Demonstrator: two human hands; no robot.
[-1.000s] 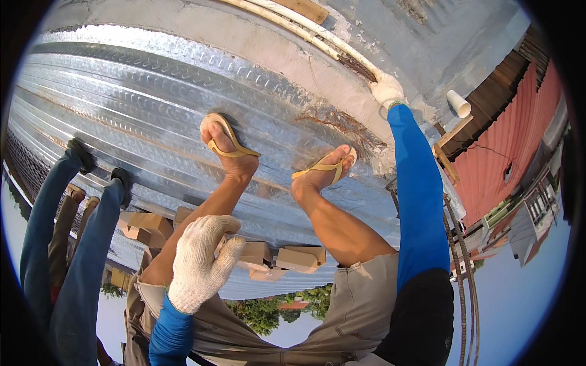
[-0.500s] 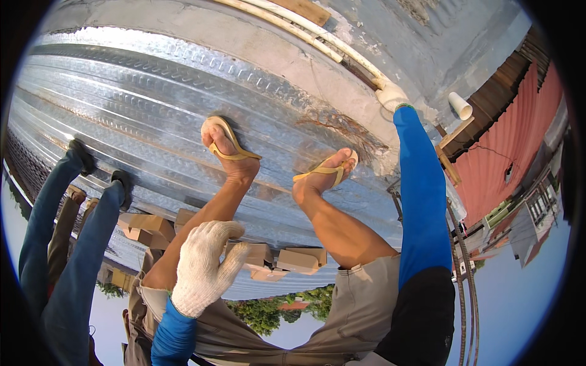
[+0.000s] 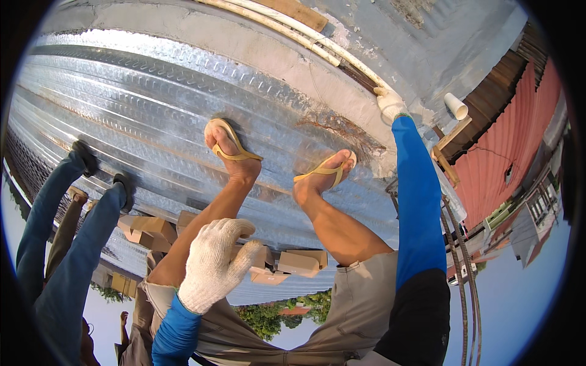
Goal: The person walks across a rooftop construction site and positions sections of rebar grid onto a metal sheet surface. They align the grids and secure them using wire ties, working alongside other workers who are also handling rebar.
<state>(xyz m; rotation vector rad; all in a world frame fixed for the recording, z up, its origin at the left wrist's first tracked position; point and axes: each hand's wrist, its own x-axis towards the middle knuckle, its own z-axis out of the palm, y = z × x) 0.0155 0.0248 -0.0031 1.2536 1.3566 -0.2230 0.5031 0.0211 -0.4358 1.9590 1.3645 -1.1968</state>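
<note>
My left hand [image 3: 217, 265], in a white knit glove, hangs in the air in front of my left knee. Its fingers are bent but apart, with nothing between them. My right arm, in a blue sleeve, is stretched far forward to the concrete ledge. There my right hand [image 3: 389, 104], also gloved in white, is closed at the near end of a long white pipe [image 3: 348, 56]; its fingertips are partly hidden. A second, shorter pipe [image 3: 293, 33] lies alongside on the ledge [image 3: 244, 38].
My feet in yellow flip-flops stand on ribbed metal sheeting [image 3: 152, 110]. Opened cardboard boxes [image 3: 299, 262] lie behind my legs. Other people's legs [image 3: 52, 213] are at the left. A short white pipe piece [image 3: 455, 106], wood and a red corrugated roof [image 3: 500, 165] are at the right.
My left hand has shifted slightly right. My right hand has drawn a little left and nearer the ledge's pipe end, its fingers showing more. The view has tilted slightly.
</note>
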